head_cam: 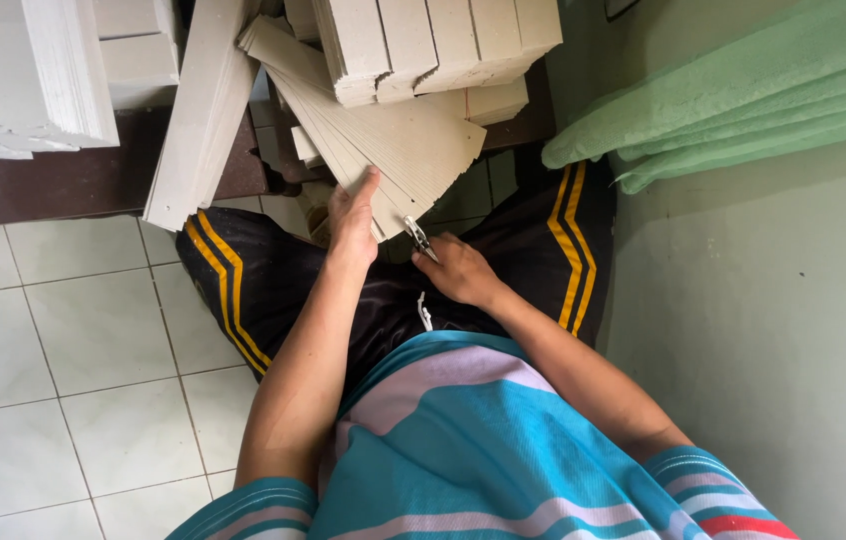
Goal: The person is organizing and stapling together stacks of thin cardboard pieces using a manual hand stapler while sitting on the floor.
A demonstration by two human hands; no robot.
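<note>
The fanned stack of grey card sheets [393, 150] slopes off the dark bench [63, 180] toward my lap. My left hand [351, 222] lies flat against its lower edge, thumb up on the sheets. My right hand [458, 270], just beside, is closed around small metal pliers [420, 239], tips near the stack's corner. More card bundles [433, 45] sit above.

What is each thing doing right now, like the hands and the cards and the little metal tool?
Left hand: flat on the fanned cards, fingers stretched out.
Right hand: closed around the small metal tool.
Small metal tool: tip at the card edge; open or shut, cannot tell.
Fanned cards: spread out, leaning over the lap.
Card bundles: stacked upright in a row.
Green cloth: folded, lying aside.
</note>
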